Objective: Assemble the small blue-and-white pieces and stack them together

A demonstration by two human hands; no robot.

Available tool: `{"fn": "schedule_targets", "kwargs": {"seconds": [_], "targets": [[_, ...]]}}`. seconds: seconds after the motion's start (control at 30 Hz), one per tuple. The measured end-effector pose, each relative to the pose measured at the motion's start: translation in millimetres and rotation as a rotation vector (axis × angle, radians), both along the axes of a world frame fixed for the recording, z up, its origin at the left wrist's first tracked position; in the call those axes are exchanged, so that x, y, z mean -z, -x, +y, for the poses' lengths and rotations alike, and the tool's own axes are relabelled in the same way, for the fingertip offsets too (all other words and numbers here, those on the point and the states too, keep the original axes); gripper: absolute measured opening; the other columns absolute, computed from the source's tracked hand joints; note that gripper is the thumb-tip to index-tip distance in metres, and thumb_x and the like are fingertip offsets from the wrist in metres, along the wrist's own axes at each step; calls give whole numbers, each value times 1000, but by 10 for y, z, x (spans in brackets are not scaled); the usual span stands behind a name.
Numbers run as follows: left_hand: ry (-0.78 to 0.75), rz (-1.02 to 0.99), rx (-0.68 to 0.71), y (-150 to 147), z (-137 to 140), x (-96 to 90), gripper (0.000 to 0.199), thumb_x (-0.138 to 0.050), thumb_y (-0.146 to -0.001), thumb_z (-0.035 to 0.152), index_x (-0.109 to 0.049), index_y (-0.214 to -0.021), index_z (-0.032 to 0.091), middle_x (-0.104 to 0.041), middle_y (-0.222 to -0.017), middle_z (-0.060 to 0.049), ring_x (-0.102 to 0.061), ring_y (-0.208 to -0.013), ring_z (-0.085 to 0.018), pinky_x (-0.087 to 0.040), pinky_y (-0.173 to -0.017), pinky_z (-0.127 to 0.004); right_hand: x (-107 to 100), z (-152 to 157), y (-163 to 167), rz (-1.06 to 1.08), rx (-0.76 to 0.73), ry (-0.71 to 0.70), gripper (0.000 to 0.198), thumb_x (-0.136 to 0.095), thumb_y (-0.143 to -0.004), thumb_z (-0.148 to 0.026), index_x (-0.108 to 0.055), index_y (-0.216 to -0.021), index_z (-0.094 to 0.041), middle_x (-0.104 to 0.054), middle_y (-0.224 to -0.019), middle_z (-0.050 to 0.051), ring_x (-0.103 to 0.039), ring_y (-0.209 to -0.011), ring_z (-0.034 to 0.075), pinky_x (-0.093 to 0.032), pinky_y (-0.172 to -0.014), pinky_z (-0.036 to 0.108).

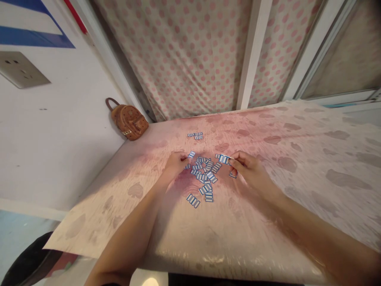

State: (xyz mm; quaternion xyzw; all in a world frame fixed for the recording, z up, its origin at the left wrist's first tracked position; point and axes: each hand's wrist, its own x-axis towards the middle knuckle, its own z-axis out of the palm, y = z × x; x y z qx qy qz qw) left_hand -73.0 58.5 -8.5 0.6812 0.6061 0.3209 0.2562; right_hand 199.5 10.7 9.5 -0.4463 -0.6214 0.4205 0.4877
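Note:
A loose heap of small white cards with blue edges and stripes (203, 174) lies on the table between my hands, many overlapping. My left hand (176, 163) is closed in a pinch at the heap's left side, its fingertips at the lower edge of a small striped card (191, 154). On the right, my right hand (245, 165) grips a blue-and-white striped card (224, 159) between thumb and fingers, above the table. Another card (233, 174) shows under that hand's fingers. Behind the heap, several cards (196, 135) are laid in a small group.
The table (253, 238) has a pinkish cover with a leaf-like pattern under a shiny film. A small brown backpack-shaped bag (131, 121) stands at the back left against the wall. Beyond the table hangs a dotted curtain (190, 51). A wall socket (24, 70) is at the left.

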Motion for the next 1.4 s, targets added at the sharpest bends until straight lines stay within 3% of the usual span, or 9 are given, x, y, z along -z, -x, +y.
{"fn": "schedule_targets", "kwargs": {"seconds": [0.1, 0.2, 0.4, 0.57, 0.83, 1.07, 1.23, 1.4], "targets": [[-15, 47, -91, 16, -19, -38, 8, -65, -79, 22, -71, -80, 17, -68, -73, 0, -63, -69, -16, -43, -62, -24, -5, -3, 2, 1, -9, 1, 23, -58, -89, -39, -57, -76, -21, -60, -67, 0, -55, -60, 14, -42, -60, 30], [-90, 129, -171, -38, -37, -52, 19, -71, -75, 21, -70, -95, 19, -68, -80, -1, -62, -72, -16, -44, -64, -25, -10, -11, 5, -14, -8, 1, 23, -58, -89, -40, -57, -75, -21, -59, -66, 0, -55, -60, 15, -42, -60, 30], [-68, 183, 1, -212, -54, -6, 13, -75, -75, 29, -73, -83, 19, -68, -78, -2, -60, -73, -16, -45, -67, -26, -5, -13, 8, 5, -22, 4, 23, -59, -89, -40, -57, -76, -21, -59, -67, -1, -54, -59, 14, -42, -60, 29], [-34, 173, -29, -171, -79, -93, 11, -72, -77, 28, -71, -79, 16, -69, -78, -3, -62, -72, -15, -44, -65, -25, -23, -14, 12, -3, -11, -1, 25, -58, -89, -40, -56, -74, -20, -59, -67, -1, -54, -59, 14, -41, -59, 29], [107, 227, 89, -124, -142, -189, 11, -77, -70, 25, -71, -76, 17, -69, -74, -1, -60, -69, -15, -40, -61, -24, -6, -30, 9, -7, -20, -7, 22, -57, -91, -38, -57, -77, -21, -58, -67, -1, -54, -60, 14, -42, -60, 29], [106, 239, 41, -37, -110, -140, 5, -69, -76, 18, -70, -71, 16, -68, -70, -1, -59, -63, -14, -38, -57, -23, 4, -15, 21, -7, -12, 14, 23, -58, -88, -41, -57, -76, -21, -58, -65, 0, -53, -59, 15, -42, -58, 29], [2, 245, -6, -8, -112, -184, 5, -68, -75, 12, -68, -78, 16, -69, -77, -2, -61, -69, -14, -41, -61, -24, 10, -17, 25, -4, -15, 16, 22, -58, -89, -39, -57, -76, -21, -58, -66, -1, -54, -59, 14, -42, -59, 29], [24, 79, 228, -209, -190, -170, 16, -78, -73, 28, -68, -81, 18, -69, -81, -2, -62, -75, -15, -45, -66, -24, -3, -34, 25, 4, -30, 9, 23, -57, -91, -40, -57, -78, -22, -58, -66, -1, -54, -60, 15, -42, -58, 29]]}}
